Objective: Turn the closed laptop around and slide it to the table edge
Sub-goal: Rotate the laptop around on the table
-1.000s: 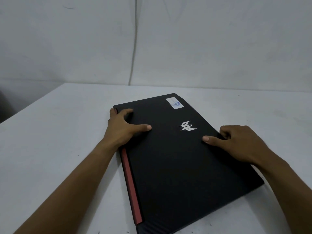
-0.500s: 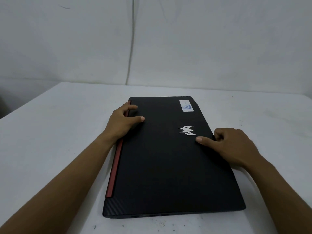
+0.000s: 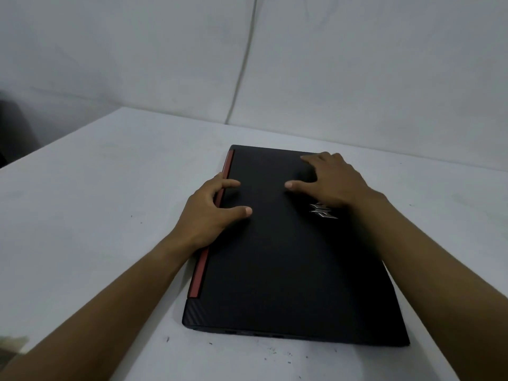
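The closed black laptop lies flat on the white table, its long sides running away from me and its red hinge strip on the left side. A silver logo shows on the lid, partly under my right wrist. My left hand clasps the left edge over the red strip, thumb on the lid and fingers curled over the side. My right hand lies flat on the far right part of the lid with fingers spread, covering the sticker near that corner.
A grey-white wall rises behind the table's far edge. The table's left edge runs diagonally at the far left, with dark space beyond it. Small dark specks dot the tabletop near the laptop's near side.
The laptop has turned clockwise from a slant to lie straight, long sides away from me. My right hand has moved from the right edge up onto the far part of the lid.
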Motion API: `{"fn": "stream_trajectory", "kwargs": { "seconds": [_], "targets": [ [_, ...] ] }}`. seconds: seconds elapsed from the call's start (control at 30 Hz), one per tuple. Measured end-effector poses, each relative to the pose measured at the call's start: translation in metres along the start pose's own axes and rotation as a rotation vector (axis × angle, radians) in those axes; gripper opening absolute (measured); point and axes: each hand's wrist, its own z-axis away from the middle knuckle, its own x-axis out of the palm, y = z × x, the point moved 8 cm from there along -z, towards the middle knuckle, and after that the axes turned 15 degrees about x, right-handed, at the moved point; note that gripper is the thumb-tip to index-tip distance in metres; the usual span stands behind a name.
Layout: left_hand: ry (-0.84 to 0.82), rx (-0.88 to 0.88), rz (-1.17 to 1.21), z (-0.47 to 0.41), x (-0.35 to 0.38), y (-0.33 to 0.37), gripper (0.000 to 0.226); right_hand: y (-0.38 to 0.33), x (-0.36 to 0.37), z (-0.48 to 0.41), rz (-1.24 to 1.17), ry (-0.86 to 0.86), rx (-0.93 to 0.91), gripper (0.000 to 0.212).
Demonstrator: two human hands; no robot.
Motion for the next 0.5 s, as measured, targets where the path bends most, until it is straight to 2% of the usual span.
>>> {"fn": "stream_trajectory", "kwargs": {
  "seconds": [0.3,0.5],
  "targets": [
    [-0.080,0.023,-0.015,-0.007,0.000,-0.010,0.062,-0.038,0.022,-0.064,0.046,-0.114,-0.077,0.088],
    [-0.108,0.031,-0.036,-0.008,0.002,-0.008,0.064,-0.036,0.023,-0.066,-0.010,-0.069,-0.065,0.084]
  ]
}}
